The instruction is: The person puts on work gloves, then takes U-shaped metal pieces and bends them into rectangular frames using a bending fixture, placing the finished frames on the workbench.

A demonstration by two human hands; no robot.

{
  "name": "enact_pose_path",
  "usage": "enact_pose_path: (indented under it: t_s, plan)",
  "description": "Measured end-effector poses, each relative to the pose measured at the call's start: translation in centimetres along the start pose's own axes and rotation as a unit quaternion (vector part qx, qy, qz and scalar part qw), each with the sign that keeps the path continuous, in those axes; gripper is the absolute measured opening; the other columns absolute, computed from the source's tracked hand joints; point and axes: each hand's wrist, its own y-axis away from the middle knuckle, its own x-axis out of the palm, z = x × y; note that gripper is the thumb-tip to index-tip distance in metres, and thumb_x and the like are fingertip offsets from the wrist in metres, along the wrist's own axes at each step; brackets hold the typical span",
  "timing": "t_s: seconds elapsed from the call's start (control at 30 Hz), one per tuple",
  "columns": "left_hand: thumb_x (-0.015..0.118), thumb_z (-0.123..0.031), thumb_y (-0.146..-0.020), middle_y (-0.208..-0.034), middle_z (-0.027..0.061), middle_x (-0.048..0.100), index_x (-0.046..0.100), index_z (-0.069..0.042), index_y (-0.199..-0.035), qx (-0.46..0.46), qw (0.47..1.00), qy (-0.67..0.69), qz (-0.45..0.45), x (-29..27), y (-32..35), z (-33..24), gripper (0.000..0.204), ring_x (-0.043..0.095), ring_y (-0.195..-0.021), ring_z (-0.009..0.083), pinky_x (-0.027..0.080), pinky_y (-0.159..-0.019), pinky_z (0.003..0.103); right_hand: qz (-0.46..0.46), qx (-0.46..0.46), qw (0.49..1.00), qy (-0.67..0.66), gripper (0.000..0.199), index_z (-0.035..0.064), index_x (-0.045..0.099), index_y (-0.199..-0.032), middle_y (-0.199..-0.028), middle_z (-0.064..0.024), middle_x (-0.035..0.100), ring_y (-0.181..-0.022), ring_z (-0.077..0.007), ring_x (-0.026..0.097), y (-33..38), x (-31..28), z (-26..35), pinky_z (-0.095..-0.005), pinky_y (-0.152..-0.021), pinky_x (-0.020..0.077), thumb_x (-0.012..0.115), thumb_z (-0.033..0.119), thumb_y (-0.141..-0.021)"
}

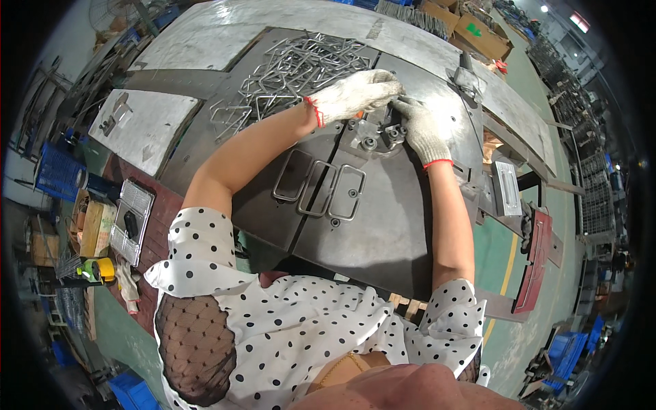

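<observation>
Both my hands wear white knit gloves with red cuffs and meet over a metal bending fixture (372,139) bolted to the dark steel table. My left hand (359,96) reaches across its top with fingers curled down; what they grip is hidden. At the fixture's right side, my right hand (425,130) has its fingers closed near the left fingertips, and what lies in them cannot be made out. Several rounded rectangular wire frames (318,188) lie side by side on the table nearer to me. Behind my left forearm spreads a heap of bent metal wire pieces (297,68).
A pale metal plate (147,126) with a small bracket rests at the left. Beyond it, a wire rack (133,219) holds a dark object. Cardboard boxes (482,31) stand at the far right. A dark red panel (533,263) sits right of the table, above the green floor.
</observation>
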Motion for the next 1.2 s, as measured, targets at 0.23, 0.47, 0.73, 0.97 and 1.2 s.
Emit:
enact_pose_path:
  t_s: [0.23, 0.47, 0.73, 0.97, 1.2]
  plan:
    - [0.063, -0.04, -0.109, -0.095, -0.0046, 0.066, 0.069, -0.01, -0.139, 0.027, 0.994, -0.077, -0.079, -1.5, 2.6, -5.8, 0.043, 0.05, -0.071, 0.0049, 0.041, -0.063, 0.022, 0.006, -0.025, 0.998, 0.061, 0.043, 0.0092, 0.076, -0.13, -0.137, -0.0178, 0.07, -0.129, -0.0412, 0.062, 0.2, -1.2, -0.1, -0.0465, -0.112, 0.0489, 0.052, 0.003, -0.095]
    - [0.065, -0.026, -0.106, -0.112, 0.0076, 0.078, 0.071, -0.003, -0.131, 0.016, 0.94, -0.335, -0.056, -9.2, 13.4, -9.2, 0.035, 0.069, -0.096, 0.0124, 0.056, -0.087, 0.029, 0.017, -0.031, 0.996, 0.087, 0.042, 0.0089, 0.075, -0.132, -0.136, -0.0169, 0.071, -0.13, -0.0389, 0.063, -0.1, -1.4, 0.9, -0.0455, -0.112, 0.0491, 0.052, 0.004, -0.097]
    - [0.069, -0.033, -0.099, -0.106, 0.0133, 0.076, 0.072, -0.01, -0.119, -0.041, 0.753, -0.656, -0.019, -4.5, 18.9, -2.0, 0.031, 0.074, -0.1, 0.0349, 0.059, -0.087, 0.045, 0.007, -0.038, 0.995, 0.089, 0.042, 0.0086, 0.073, -0.134, -0.137, -0.016, 0.07, -0.13, -0.0392, 0.062, 0.0, -1.2, 0.0, -0.0463, -0.112, 0.0486, 0.052, 0.006, -0.097]
    - [0.065, -0.024, -0.097, -0.101, 0.014, 0.072, 0.066, -0.009, -0.123, -0.094, 0.672, -0.735, -0.007, -2.8, 18.0, -1.0, 0.03, 0.073, -0.094, 0.0345, 0.06, -0.079, 0.049, 0.012, -0.023, 0.995, 0.094, 0.045, 0.0111, 0.073, -0.135, -0.138, -0.0142, 0.07, -0.129, -0.0383, 0.062, 0.3, -1.3, 0.4, -0.0462, -0.112, 0.0488, 0.053, 0.005, -0.096]
    - [0.062, -0.021, -0.101, -0.117, 0.0141, 0.073, 0.067, -0.01, -0.13, 0.163, 0.76, -0.619, -0.112, -7.5, 18.7, -5.6, 0.032, 0.072, -0.105, 0.0361, 0.06, -0.089, 0.045, 0.005, -0.041, 0.992, 0.115, 0.044, 0.0118, 0.073, -0.136, -0.136, -0.0139, 0.07, -0.127, -0.0387, 0.062, 0.1, -1.1, -0.3, -0.047, -0.111, 0.0493, 0.054, 0.008, -0.096]
